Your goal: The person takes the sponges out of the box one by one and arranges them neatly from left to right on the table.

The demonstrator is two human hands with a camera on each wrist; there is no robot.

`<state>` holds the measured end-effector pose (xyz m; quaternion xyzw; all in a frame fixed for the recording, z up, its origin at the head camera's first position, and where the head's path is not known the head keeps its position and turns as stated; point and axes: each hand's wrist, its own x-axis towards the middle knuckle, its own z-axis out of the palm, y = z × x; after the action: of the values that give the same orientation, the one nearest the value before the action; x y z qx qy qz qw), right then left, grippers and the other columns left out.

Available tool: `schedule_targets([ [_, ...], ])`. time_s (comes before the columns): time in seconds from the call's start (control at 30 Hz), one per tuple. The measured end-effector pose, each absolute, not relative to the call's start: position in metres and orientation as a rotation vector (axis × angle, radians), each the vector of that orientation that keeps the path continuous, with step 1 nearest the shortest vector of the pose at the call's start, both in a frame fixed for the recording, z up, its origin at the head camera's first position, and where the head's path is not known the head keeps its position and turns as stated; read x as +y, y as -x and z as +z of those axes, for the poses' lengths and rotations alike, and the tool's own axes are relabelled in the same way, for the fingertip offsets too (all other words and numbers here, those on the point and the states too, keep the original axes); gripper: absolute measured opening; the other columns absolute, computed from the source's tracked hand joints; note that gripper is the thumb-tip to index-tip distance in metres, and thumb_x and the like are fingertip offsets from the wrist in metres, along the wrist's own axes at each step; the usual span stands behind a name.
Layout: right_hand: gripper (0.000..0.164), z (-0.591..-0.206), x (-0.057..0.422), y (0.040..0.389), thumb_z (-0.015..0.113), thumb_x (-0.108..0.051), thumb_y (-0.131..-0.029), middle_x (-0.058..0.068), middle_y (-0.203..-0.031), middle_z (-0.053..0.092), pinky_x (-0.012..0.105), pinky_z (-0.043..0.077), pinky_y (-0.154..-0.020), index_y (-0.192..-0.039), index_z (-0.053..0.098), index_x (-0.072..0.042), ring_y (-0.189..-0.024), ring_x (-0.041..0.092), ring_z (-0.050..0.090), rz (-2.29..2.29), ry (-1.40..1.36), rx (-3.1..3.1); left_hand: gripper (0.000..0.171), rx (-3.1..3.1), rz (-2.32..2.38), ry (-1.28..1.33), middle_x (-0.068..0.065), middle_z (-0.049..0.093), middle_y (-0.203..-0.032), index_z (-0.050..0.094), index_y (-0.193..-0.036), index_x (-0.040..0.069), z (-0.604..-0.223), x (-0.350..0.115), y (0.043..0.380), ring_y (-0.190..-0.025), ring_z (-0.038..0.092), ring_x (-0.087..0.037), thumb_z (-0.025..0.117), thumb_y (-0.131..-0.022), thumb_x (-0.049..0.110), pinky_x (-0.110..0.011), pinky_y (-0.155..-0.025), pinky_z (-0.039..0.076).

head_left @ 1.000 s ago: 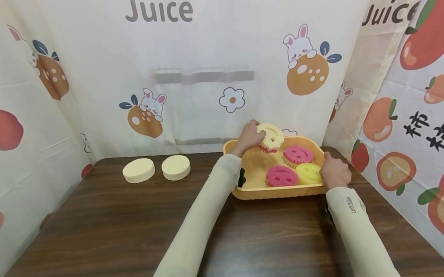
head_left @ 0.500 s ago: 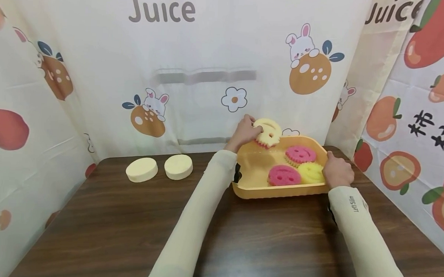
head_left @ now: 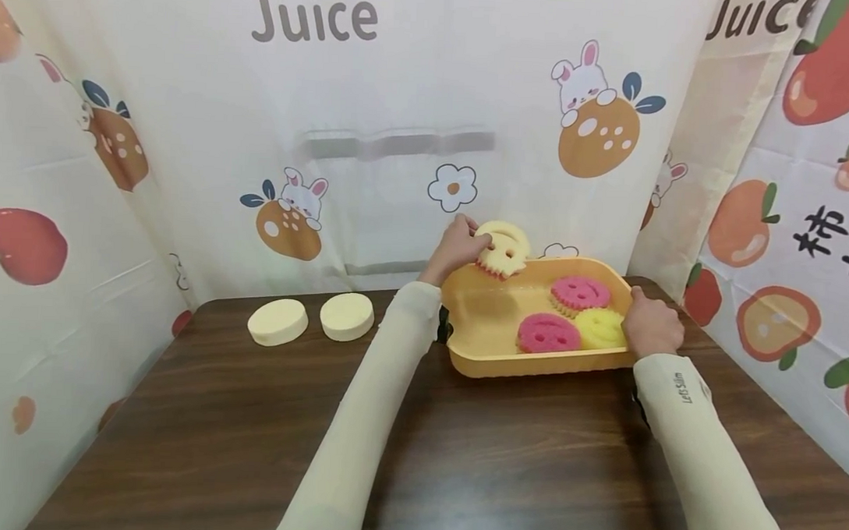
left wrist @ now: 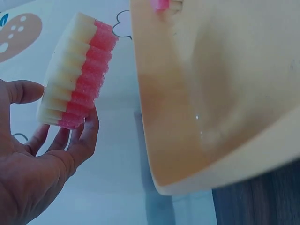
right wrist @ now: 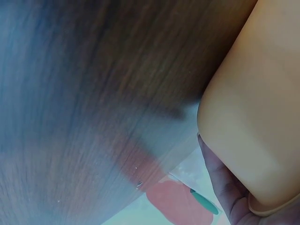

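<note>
My left hand (head_left: 456,247) pinches a round smiley-face sponge (head_left: 518,241), cream on one side and pink on the other with a scalloped edge. It is held up above the back left part of a yellow tray (head_left: 533,368). In the left wrist view the sponge (left wrist: 77,70) stands on edge between thumb and fingers, beside the tray wall. My right hand (head_left: 652,324) grips the tray's right end; in the right wrist view its fingers (right wrist: 222,180) lie against the outer wall. Inside the tray are two pink sponges (head_left: 549,329) and a yellow one (head_left: 600,327).
Two round cream sponges (head_left: 278,322) lie apart at the back left of the dark wooden table (head_left: 250,430). Printed curtains (head_left: 389,76) hang close behind the table and along both sides.
The left hand has lifted the cream and pink sponge a little and carried it left, toward the tray's back left corner. The right hand keeps its hold on the tray.
</note>
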<state>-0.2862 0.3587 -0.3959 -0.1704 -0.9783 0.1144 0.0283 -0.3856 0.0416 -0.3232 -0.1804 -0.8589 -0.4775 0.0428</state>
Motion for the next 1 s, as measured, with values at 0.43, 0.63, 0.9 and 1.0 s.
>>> schedule_targets([
  [0.43,0.055,-0.398,0.362,0.287,0.032,-0.013,-0.101,0.042,-0.120,0.051,0.061,0.053,-0.071,-0.154,0.022,-0.002,-0.102,0.058,0.057,0.357,0.510,-3.014,0.023,-2.600,-1.513,0.506,-0.005,0.046,-0.091,0.040,-0.101,0.010,-0.331,0.027,0.387,-0.081,0.047,-0.019,0.052,-0.090,0.026,-0.026,-0.071,0.039],
  [0.63,0.054,-0.396,0.362,0.287,0.032,-0.014,-0.102,0.043,-0.120,0.051,0.061,0.053,-0.072,-0.154,0.022,-0.001,-0.102,0.059,0.056,0.360,0.506,-3.020,0.026,-2.632,-1.470,0.494,-0.005,0.046,-0.089,0.038,-0.104,0.011,-0.331,0.018,0.389,-0.081,0.048,-0.019,0.048,-0.093,0.031,-0.026,-0.071,0.039],
  [0.9,0.055,-0.393,0.360,0.284,0.033,-0.014,-0.101,0.043,-0.119,0.052,0.060,0.053,-0.071,-0.153,0.022,0.000,-0.101,0.058,0.057,0.358,0.498,-3.022,0.029,-2.648,-1.479,0.462,-0.006,0.048,-0.088,0.040,-0.110,0.009,-0.330,0.004,0.387,-0.078,0.050,-0.019,0.045,-0.096,0.034,-0.027,-0.071,0.042],
  [1.0,0.055,-0.394,0.359,0.284,0.033,-0.014,-0.101,0.043,-0.118,0.052,0.060,0.053,-0.071,-0.153,0.022,0.000,-0.101,0.058,0.057,0.363,0.499,-3.020,0.032,-2.644,-1.494,0.454,-0.009,0.050,-0.093,0.040,-0.115,0.009,-0.330,0.000,0.387,-0.080,0.052,-0.020,0.045,-0.095,0.033,-0.028,-0.071,0.044],
])
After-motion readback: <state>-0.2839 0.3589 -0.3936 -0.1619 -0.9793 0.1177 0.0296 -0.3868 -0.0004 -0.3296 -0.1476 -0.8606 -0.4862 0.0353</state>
